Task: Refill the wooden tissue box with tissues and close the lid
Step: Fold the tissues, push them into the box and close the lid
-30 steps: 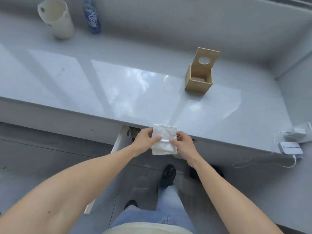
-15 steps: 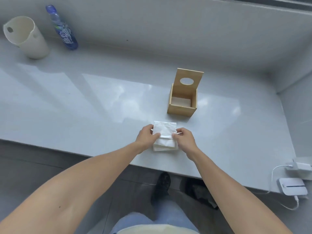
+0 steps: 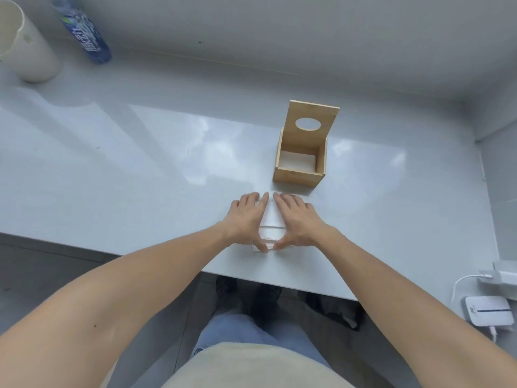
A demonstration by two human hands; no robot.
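A white tissue pack (image 3: pixel 271 219) lies on the grey counter (image 3: pixel 140 177), close to its front edge. My left hand (image 3: pixel 246 217) and my right hand (image 3: pixel 296 219) rest on top of it, fingers over the far side and thumbs at the near edge, covering most of it. Just behind the hands stands the wooden tissue box (image 3: pixel 298 177). Its lid (image 3: pixel 313 113), with an oval hole, is tipped up at the back. Something white shows at the bottom of the box.
A cream cup (image 3: pixel 28 57) and a blue bottle (image 3: pixel 86 35) stand at the far left by the wall. A white device (image 3: pixel 488 310) and a charger (image 3: pixel 500 275) with cables sit at the right edge. My legs and shoes show below the counter.
The tissue pack came up from below the counter edge and now lies on the counter. Both hands have shifted from pinching its sides to lying over its top. The view has moved closer to the box.
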